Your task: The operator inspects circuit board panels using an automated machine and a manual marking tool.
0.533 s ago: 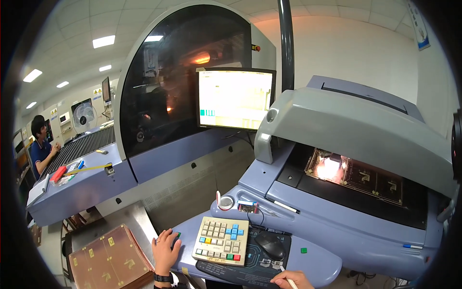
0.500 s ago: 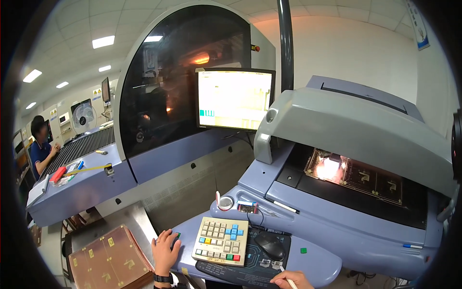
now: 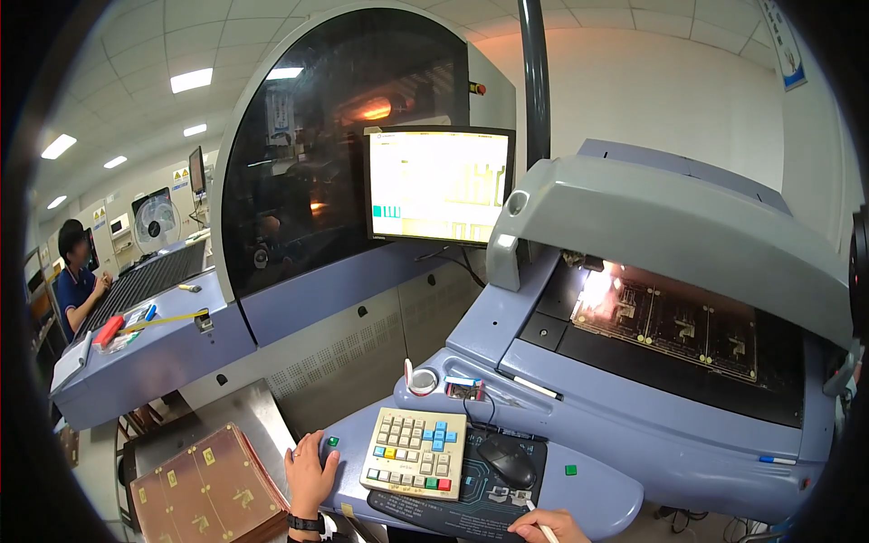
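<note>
My left hand [image 3: 310, 472], with a dark watch on its wrist, lies palm down at the left edge of the blue-grey console. Its fingers are stretched out, and a small green button [image 3: 333, 442] shows just beyond them. At the front edge of a dark desk mat [image 3: 425, 513], my right hand [image 3: 563, 525] is closed around a slim white pen-like stick [image 3: 541, 527]. That stick's tip points toward small metallic pieces [image 3: 510, 495] on the mat. Between my hands sit a beige keypad [image 3: 415, 452] with coloured keys and a black mouse [image 3: 507, 462].
Under a grey hood [image 3: 670, 226], a copper-brown patterned panel [image 3: 688, 330] lies brightly lit. A monitor [image 3: 439, 185] stands ahead. Stacked brown panels [image 3: 208, 489] lie at lower left. Another green button [image 3: 571, 470] is at right. A seated person [image 3: 77, 276] is at far left.
The bright light over the patterned panel has shifted left and away, uncovering more of the panel. My left fingers have drawn slightly back from the green button. My right hand stays in place.
</note>
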### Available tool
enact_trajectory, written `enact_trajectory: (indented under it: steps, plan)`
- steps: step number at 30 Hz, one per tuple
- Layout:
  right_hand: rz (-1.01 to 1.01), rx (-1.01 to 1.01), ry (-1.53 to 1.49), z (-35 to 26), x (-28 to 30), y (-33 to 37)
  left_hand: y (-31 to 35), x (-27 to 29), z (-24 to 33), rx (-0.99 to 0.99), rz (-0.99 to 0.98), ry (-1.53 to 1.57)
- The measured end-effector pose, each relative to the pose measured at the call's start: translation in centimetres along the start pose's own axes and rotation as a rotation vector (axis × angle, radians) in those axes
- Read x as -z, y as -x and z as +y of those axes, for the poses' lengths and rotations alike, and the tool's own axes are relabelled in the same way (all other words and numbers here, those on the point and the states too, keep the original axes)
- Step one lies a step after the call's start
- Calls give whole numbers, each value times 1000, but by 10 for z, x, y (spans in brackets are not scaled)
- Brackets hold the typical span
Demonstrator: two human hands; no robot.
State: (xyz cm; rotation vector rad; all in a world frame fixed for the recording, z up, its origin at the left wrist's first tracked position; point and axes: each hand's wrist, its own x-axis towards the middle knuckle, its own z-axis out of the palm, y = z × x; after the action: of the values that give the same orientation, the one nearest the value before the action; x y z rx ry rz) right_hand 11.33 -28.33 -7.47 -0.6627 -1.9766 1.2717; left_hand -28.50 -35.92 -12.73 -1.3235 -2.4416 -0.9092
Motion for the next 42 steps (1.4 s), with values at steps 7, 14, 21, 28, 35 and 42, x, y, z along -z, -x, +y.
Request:
enact_trajectory:
  steps: [7,14,21,28,35,42]
  plan:
    - [-4,15,15,1,0,-1,0,4,3,46,-18,35]
    - [-5,-37,2,-5,2,0,0,4,4,39,-13,31]
    - [7,-7,13,-5,2,0,1,0,0,22,5,14]
    - [19,21,32,3,0,1,1,-1,-2,27,3,19]
    - [25,90,31,6,1,1,1,2,2,40,-5,32]
    - [61,117,15,12,-3,1,2,0,-1,24,13,26]
